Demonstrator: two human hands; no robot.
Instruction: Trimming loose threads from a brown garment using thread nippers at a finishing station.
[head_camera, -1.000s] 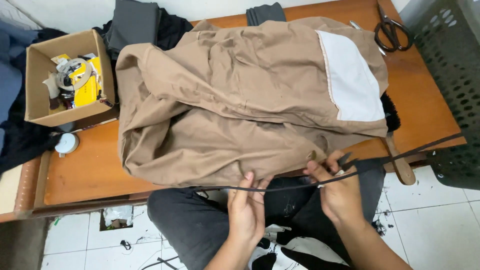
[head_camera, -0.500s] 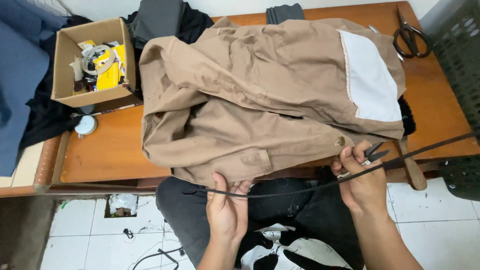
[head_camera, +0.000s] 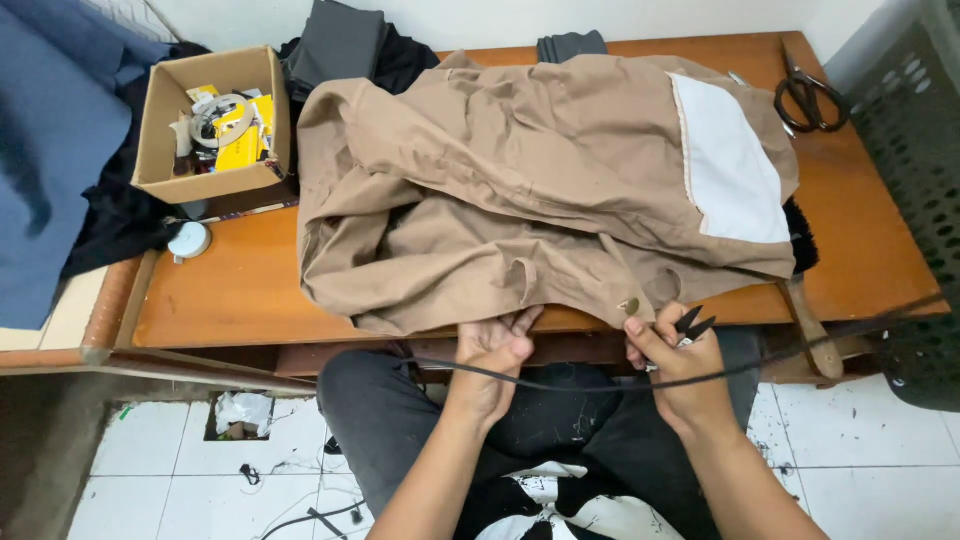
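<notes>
At the near table (head_camera: 250, 290) edge, about 6 o'clock, my left hand (head_camera: 492, 352) fingers pinch the hem of the tan garment (head_camera: 520, 190). My right hand (head_camera: 680, 365) fingers are closed around small black snips (head_camera: 692, 325). Trimming seems barely begun; most of the hem looks untouched.

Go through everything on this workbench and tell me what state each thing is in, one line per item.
Tan garment: spread crumpled on the table, white lining patch showing.
Left hand: pinching the garment's front hem at the table edge.
Right hand: closed around small black snips, blades pointing up.
Cardboard box: open, holding tape rolls and yellow packets.
Black scissors: lying unused at the far right corner.
Brush: lying partly under the garment.
</notes>
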